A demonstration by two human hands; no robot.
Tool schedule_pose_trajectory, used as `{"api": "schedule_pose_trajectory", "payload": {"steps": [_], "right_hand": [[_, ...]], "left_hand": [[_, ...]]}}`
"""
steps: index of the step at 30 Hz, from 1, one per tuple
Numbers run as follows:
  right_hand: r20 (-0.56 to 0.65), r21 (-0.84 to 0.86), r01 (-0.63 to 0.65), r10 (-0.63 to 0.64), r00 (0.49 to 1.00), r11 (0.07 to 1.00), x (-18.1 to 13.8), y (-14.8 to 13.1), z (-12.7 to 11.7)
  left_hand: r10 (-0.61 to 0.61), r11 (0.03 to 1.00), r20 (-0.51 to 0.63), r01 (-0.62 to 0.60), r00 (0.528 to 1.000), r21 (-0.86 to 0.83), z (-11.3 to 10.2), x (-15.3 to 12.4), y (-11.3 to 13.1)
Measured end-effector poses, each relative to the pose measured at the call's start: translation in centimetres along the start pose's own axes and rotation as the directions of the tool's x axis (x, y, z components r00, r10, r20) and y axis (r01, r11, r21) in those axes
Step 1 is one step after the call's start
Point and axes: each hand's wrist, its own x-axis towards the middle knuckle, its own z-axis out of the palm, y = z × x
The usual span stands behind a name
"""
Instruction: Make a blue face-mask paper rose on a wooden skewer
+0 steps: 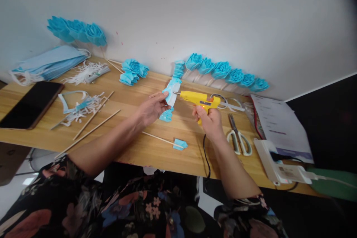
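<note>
My left hand (153, 108) pinches a pale blue petal (172, 93) cut from mask-like fabric. In my right hand (208, 119) is a yellow hot glue gun (199, 98), its metal nozzle at the petal's face and a glue stick poking out of its back. A stack of blue petals (179, 69) lies behind the held petal, and more blue petals (166, 115) lie just below my left fingers. Nearer to me, a wooden stick (158, 137) rests on the table with a small blue fabric piece (180, 144) at its end.
Blue fabric flowers (221, 70) line the wall, with others (130, 71) at centre-left. Face masks (52, 61), a phone (32, 104), white straps (87, 72) and loose sticks (92, 130) lie left. Scissors (239, 137), a power strip (267, 161) and a paper sheet (281, 126) lie right.
</note>
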Motion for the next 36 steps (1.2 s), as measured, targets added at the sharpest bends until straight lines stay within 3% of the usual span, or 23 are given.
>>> {"api": "schedule_pose_trajectory", "payload": {"steps": [6,15,36], "right_hand": [[0.011,0.120,0.016,-0.017,1.000,0.993,0.14,0.28,-0.17],[0.041,0.156,-0.006,-0.001,0.999,0.988,0.05,0.22,-0.02],[0.034,0.040,0.018,-0.019,0.999,0.999,-0.08,-0.16,-0.17]], "left_hand": [[0.013,1.000,0.005,-0.013,1.000,0.016,-0.25,0.15,-0.07],[0.007,1.000,0.003,-0.007,1.000,0.011,-0.21,0.14,-0.08],[-0.014,0.999,0.029,0.013,0.999,0.048,-0.42,0.13,-0.28]]}}
